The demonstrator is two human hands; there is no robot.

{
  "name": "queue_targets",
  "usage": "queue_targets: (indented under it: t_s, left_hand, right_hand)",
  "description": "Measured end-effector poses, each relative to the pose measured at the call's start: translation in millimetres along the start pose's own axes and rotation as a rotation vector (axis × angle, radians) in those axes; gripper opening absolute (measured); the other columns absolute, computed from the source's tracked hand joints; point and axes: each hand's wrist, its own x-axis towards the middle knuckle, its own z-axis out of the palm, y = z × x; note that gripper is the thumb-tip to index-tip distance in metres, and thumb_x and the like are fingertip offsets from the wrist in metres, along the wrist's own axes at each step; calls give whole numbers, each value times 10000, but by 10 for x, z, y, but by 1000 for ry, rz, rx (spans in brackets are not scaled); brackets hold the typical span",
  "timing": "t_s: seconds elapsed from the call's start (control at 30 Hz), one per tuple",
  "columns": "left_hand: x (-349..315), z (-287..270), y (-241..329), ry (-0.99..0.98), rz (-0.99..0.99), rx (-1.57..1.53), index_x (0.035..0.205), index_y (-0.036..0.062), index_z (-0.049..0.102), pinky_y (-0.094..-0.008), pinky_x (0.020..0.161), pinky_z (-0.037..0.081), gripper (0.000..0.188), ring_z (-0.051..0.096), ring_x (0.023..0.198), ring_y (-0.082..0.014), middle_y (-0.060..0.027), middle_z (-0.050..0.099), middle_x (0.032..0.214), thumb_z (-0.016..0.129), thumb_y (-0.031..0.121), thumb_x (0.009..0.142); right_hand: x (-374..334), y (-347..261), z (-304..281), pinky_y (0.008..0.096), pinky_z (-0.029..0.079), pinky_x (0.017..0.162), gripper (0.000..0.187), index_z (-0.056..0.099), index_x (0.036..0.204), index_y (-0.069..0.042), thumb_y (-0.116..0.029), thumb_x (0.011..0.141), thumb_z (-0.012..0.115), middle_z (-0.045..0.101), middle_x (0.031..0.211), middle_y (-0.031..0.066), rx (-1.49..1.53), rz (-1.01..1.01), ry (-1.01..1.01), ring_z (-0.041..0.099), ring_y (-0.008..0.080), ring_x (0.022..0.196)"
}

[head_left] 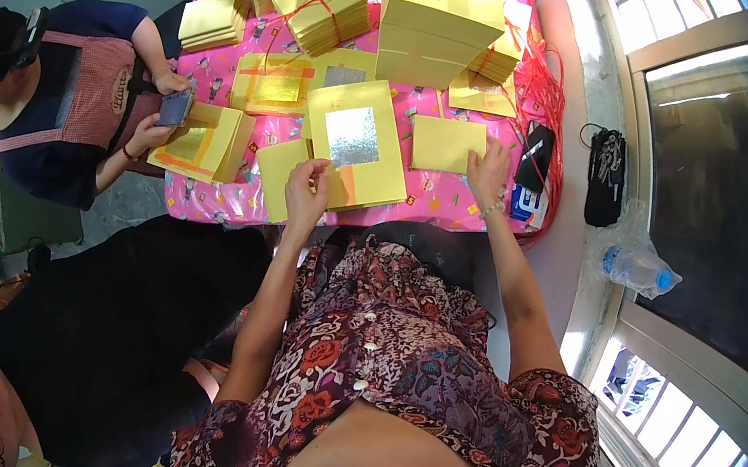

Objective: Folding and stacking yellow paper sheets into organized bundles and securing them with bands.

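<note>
Yellow joss paper with a silver foil square (353,136) lies in a stack in front of me, slightly turned. My left hand (306,193) is at this stack's lower left edge, its fingers curled together; whether they grip a sheet I cannot make out. Partly under the stack, a plain yellow sheet (279,171) sticks out to the left. To the right lies a folded yellow paper (447,145), flat on the pink patterned tablecloth (402,99). My right hand (488,173) holds its right edge between thumb and fingers.
Tall yellow paper stacks (440,37) and red-tied bundles (324,11) fill the far side. A black phone (535,158) and red plastic strings (548,86) lie at the right edge. A plastic bottle (637,269) is by the window. At left, a co-worker (78,96) holds a phone; another person sits close beside me.
</note>
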Motion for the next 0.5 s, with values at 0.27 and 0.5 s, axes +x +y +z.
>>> queue_targets:
  t_s: [0.27, 0.5]
  left_hand:
    - [-28, -134, 208, -238, 163, 98, 950, 73, 661, -364, 797, 459, 255, 550, 865, -258, -83, 582, 864, 756, 127, 720]
    - [-82, -114, 162, -303, 275, 170, 989, 94, 629, -391, 862, 434, 463, 492, 985, -309, -88, 527, 1010, 846, 149, 583]
  right_hand:
    - [-80, -915, -490, 398, 463, 836, 337, 595, 993, -99, -192, 710, 753, 562, 998, 63, 538, -540, -631, 540, 264, 992]
    - [-184, -1044, -423, 380, 481, 817, 390, 574, 998, -110, -240, 684, 765, 542, 1001, 55, 296, -769, -656, 535, 245, 989]
